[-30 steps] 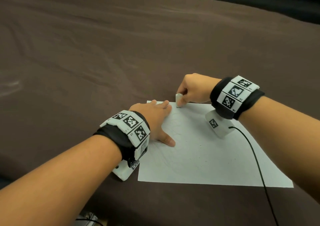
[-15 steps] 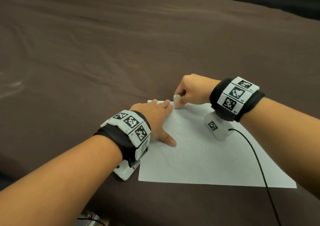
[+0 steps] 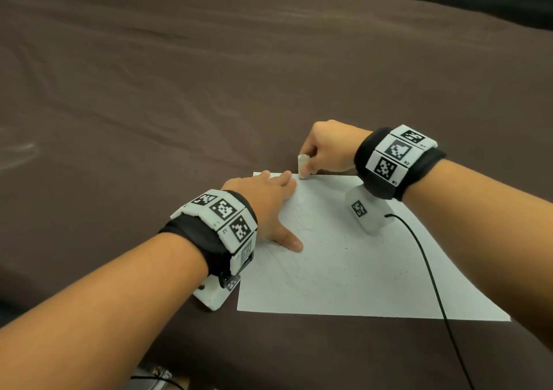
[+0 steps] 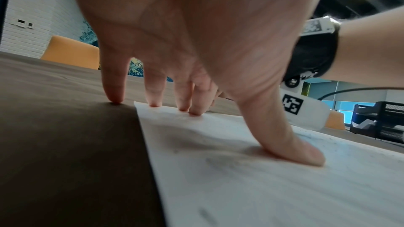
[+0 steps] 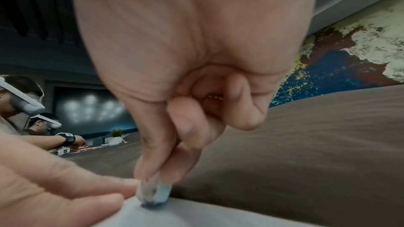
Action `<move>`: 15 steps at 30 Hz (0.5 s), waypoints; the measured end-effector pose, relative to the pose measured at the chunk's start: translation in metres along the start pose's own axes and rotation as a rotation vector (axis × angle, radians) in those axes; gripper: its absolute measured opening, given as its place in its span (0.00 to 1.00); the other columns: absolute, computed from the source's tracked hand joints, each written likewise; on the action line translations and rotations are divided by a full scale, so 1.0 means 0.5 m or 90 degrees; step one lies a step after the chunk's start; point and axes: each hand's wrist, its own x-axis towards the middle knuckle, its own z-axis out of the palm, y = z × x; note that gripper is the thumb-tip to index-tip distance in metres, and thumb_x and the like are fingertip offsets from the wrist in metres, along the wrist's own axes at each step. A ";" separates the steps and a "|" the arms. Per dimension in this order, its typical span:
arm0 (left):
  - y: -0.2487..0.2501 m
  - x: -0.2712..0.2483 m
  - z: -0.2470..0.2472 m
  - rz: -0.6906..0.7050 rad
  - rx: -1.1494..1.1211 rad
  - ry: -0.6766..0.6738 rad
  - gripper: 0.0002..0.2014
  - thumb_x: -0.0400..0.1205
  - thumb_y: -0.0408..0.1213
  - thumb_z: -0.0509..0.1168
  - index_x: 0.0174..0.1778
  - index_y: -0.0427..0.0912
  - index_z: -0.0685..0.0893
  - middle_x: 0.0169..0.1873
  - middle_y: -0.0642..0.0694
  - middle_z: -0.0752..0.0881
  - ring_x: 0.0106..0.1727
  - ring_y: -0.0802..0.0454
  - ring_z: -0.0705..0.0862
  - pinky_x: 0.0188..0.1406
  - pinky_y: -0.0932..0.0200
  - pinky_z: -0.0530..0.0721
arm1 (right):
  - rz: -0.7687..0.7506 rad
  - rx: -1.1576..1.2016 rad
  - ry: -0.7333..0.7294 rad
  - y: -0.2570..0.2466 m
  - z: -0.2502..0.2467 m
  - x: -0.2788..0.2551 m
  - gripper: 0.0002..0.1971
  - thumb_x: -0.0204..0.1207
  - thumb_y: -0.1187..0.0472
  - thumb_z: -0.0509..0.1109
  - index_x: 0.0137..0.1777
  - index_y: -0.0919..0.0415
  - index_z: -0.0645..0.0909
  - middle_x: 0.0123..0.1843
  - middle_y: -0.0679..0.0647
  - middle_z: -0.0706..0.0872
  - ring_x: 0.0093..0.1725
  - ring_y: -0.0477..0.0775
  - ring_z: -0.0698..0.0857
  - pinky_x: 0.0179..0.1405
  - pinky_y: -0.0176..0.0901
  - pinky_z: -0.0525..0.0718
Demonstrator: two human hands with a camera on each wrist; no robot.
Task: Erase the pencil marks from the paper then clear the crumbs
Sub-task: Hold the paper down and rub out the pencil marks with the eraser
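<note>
A white sheet of paper [image 3: 353,270] with faint pencil lines lies on the brown table [image 3: 149,105]. My left hand [image 3: 269,207] lies flat on its left part, fingers spread, thumb [image 4: 290,144] pressed on the sheet [image 4: 262,187]. My right hand [image 3: 326,150] pinches a small white eraser [image 3: 302,167] upright, its lower end on the paper's far edge, right beside my left fingertips. In the right wrist view the eraser [image 5: 153,192] shows grey smudges, held between thumb and fingers. Tiny dark crumbs [image 3: 344,249] dot the sheet.
A black cable [image 3: 431,285] runs from my right wrist unit across the paper's right side to the table's near edge. An orange chair [image 4: 70,53] stands behind the far edge. Other people sit at a distant table [image 5: 43,137].
The eraser has shifted slightly left and back along the paper's far edge. My left hand has stayed flat on the sheet.
</note>
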 end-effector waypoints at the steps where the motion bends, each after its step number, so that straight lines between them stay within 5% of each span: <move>1: 0.000 0.001 0.000 -0.001 -0.001 0.000 0.58 0.67 0.76 0.67 0.87 0.55 0.46 0.86 0.63 0.43 0.87 0.50 0.48 0.78 0.37 0.68 | -0.003 -0.008 -0.007 -0.001 0.003 -0.001 0.05 0.77 0.56 0.76 0.43 0.50 0.94 0.38 0.43 0.90 0.49 0.56 0.89 0.51 0.54 0.91; 9: 0.000 0.002 0.001 0.002 -0.007 0.000 0.57 0.67 0.75 0.68 0.86 0.55 0.50 0.86 0.62 0.43 0.87 0.50 0.48 0.77 0.38 0.68 | -0.049 -0.087 -0.214 -0.020 0.024 -0.065 0.06 0.73 0.49 0.81 0.46 0.49 0.94 0.46 0.52 0.94 0.51 0.61 0.89 0.56 0.57 0.90; 15: 0.001 0.001 0.001 -0.003 -0.002 -0.009 0.58 0.67 0.75 0.67 0.87 0.55 0.45 0.86 0.62 0.41 0.87 0.50 0.46 0.79 0.36 0.67 | -0.010 0.005 -0.025 0.006 0.004 -0.023 0.02 0.75 0.54 0.79 0.42 0.47 0.93 0.35 0.40 0.89 0.45 0.52 0.86 0.48 0.48 0.87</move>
